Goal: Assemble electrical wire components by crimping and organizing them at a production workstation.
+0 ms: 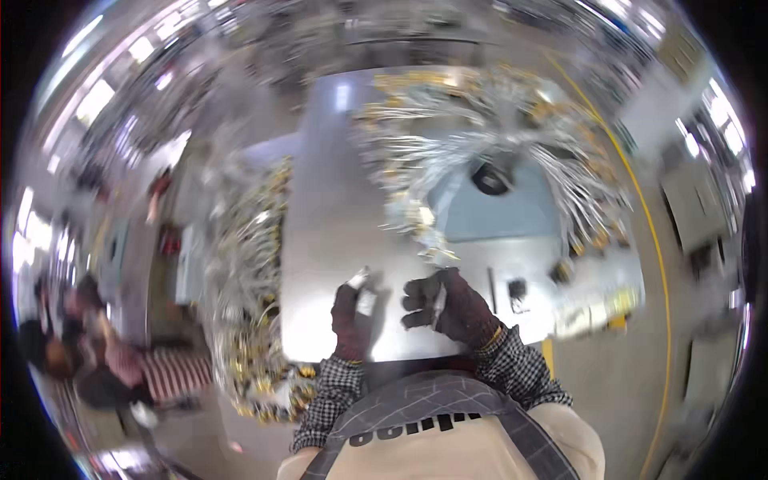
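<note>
Both my hands wear dark red-brown gloves above the near part of a shiny metal table (320,256). My left hand (347,320) is closed, with a small white piece (362,280) at its fingertips that is too blurred to name. To its right, my right hand (458,310) has its fingers apart, pointing left. A narrow pale strip (439,300) shows against those fingers; whether they grip it is unclear. Beyond the hands, silvery cables (416,152) with yellowish ends fan out over the table and a blue-grey panel (504,212).
A black round object (490,178) sits among the cables. Right of my right hand lie a thin dark stick (492,290) and a small black item (518,290). More cables (248,296) hang beside the table's left edge. Another person in stripes (172,374) is at far left.
</note>
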`<state>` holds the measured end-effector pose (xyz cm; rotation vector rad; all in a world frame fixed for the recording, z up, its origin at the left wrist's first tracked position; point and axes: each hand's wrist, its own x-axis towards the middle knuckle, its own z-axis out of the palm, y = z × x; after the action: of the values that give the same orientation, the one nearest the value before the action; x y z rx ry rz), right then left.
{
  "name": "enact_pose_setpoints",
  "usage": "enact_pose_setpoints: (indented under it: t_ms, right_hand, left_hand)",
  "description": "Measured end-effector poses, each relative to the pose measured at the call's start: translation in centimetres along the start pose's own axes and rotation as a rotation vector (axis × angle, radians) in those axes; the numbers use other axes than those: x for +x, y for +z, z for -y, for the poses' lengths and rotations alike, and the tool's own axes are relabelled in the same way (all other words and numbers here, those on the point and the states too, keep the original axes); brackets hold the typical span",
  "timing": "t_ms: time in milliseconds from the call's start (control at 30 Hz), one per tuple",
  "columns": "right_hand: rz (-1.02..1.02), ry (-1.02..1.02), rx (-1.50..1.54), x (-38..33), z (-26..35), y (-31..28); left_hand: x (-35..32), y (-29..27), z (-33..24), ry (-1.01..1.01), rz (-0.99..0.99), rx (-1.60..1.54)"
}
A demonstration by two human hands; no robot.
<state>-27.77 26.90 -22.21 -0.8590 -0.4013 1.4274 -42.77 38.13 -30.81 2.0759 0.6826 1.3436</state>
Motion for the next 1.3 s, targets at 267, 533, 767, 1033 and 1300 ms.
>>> enact_pose_setpoints:
  t_ms: [267,533,767,1033,1300]
  right_hand:
    - [-0.213,-0.311,0.508,-2.3,1.1,-8.1]
    - [-0.675,-0.824,0.403,-8.7,-2.9,-19.9]
    - [-1.071,-0.669,0.308,-10.5,-5.8,-30.5]
    - [-1.371,-0.017,-0.333,-11.8,1.7,-34.6]
    - [-1.343,0.366,-1.224,-9.2,5.3,-41.3]
  left_hand:
    - [2.3,5.1,7.9,-0.436,0.281,-0.566]
    - [3.7,8.1,13.8,-0.358,0.337,-0.333]
    - [5.5,8.9,12.3,-0.152,0.334,0.168]
    - [5.7,9.6,13.0,-0.139,0.283,0.37]
    - [5.7,11.1,11.8,-0.21,0.198,0.455]
